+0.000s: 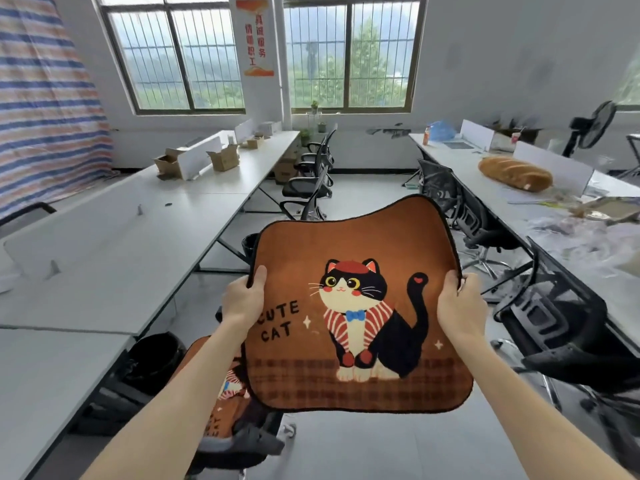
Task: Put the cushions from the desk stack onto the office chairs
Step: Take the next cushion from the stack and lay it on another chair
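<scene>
I see cat cushion mid-frame, held in air over aisle. Left hand grips its left edge, right hand its right edge, fingers curled round rim. Second cushion lies on chair, lower left.

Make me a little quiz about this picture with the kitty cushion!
1. True or false: the left hand and the right hand each grip a side edge of the cat cushion.
2. Which words are printed on it? A) CUTE CAT B) HAPPY DOG C) GOOD DAY
3. Fill the gap: the second cushion, beside the left forearm, lies on a ____.

Key: 1 true. 2 A. 3 chair.
</scene>
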{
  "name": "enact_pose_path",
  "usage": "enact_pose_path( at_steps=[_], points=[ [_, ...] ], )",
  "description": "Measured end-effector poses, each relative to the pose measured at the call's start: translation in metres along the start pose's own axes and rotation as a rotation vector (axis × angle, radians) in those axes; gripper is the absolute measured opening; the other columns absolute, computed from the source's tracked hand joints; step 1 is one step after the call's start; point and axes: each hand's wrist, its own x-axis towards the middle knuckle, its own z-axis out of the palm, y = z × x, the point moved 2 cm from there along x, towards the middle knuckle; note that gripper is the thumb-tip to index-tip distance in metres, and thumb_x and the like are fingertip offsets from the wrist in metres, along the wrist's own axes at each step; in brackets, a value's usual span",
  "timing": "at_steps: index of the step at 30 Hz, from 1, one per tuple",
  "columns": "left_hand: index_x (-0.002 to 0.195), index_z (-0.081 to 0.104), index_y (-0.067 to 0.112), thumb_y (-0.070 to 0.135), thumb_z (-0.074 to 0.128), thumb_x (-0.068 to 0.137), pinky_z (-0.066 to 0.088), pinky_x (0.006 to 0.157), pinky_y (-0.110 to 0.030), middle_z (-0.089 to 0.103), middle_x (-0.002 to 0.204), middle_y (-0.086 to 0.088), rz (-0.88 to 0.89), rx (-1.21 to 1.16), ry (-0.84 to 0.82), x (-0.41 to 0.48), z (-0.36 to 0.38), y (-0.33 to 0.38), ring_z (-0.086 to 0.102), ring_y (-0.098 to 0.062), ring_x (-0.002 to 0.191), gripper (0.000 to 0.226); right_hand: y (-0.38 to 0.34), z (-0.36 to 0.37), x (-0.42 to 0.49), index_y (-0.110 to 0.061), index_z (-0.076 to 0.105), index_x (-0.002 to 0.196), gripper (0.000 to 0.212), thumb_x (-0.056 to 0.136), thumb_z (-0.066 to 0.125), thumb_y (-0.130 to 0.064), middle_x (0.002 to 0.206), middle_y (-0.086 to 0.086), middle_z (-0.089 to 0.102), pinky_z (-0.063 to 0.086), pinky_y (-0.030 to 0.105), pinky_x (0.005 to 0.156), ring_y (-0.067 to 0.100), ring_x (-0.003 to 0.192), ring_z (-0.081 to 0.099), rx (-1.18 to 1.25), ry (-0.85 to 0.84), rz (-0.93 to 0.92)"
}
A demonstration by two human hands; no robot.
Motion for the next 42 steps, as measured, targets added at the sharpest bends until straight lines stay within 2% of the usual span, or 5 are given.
enact_pose_path(
  at_steps=[6, 17, 23, 34, 42],
  points=[
    [0.065, 0.051, 0.022, 0.058, 0.044, 0.099, 0.036, 0.056, -0.03, 0.051, 0.06, 0.004, -0.03, -0.02, 0.029, 0.104, 0.088, 0.036, 0.051, -0.019, 0.061, 0.051, -0.002, 0.043, 0.134, -0.017, 0.036, 0.108, 0.019, 0.109, 0.035, -0.036, 0.08, -0.011, 0.041, 0.035, 0.04, 0.078, 0.026, 0.082, 0.042, -0.003, -0.068, 0.007],
    [0.067, 0.049, 0.016, 0.062, 0.046, 0.096, 0.04, 0.062, -0.034, 0.049, 0.061, 0.001, -0.211, -0.128, 0.071, 0.285, 0.188, 0.03, 0.05, -0.022, 0.062, 0.055, -0.004, 0.18, 0.344, -0.013, 0.045, 0.121, 0.031, 0.107, 0.041, -0.039, 0.088, 0.003, 0.057, 0.038, 0.039, 0.072, 0.015, 0.073, 0.052, -0.023, -0.194, -0.001],
    [0.098, 0.071, 0.012, 0.061, 0.051, 0.094, 0.056, 0.085, -0.04, 0.071, 0.096, -0.004, -0.423, -0.15, -0.022, 0.418, 0.24, -0.001, 0.067, -0.027, 0.088, 0.053, 0.002, 0.28, 0.466, -0.01, 0.04, 0.135, 0.043, 0.104, 0.051, -0.038, 0.157, 0.009, 0.042, 0.042, 0.043, 0.098, 0.036, 0.132, 0.05, -0.077, -0.317, 0.038],
    [0.124, 0.061, 0.014, 0.023, 0.071, 0.089, 0.059, 0.083, -0.046, 0.075, 0.104, -0.009, -0.491, -0.288, -0.15, 0.627, 0.32, 0.049, 0.073, -0.03, 0.093, 0.038, -0.032, 0.426, 0.673, -0.019, 0.043, 0.123, 0.04, 0.093, 0.067, -0.032, 0.115, 0.006, 0.054, 0.046, 0.039, 0.079, 0.026, 0.095, 0.055, -0.064, -0.427, 0.147],
    [0.121, 0.062, 0.028, 0.016, 0.076, 0.087, 0.061, 0.078, -0.045, 0.067, 0.114, -0.008, -0.273, -0.312, 0.126, 0.781, 0.361, 0.088, 0.072, -0.031, 0.091, 0.039, -0.062, 0.546, 0.824, -0.028, 0.046, 0.141, 0.062, 0.087, 0.077, -0.025, 0.134, -0.001, 0.056, 0.053, 0.045, 0.099, 0.026, 0.118, 0.059, 0.101, -0.574, -0.003]
  ],
)
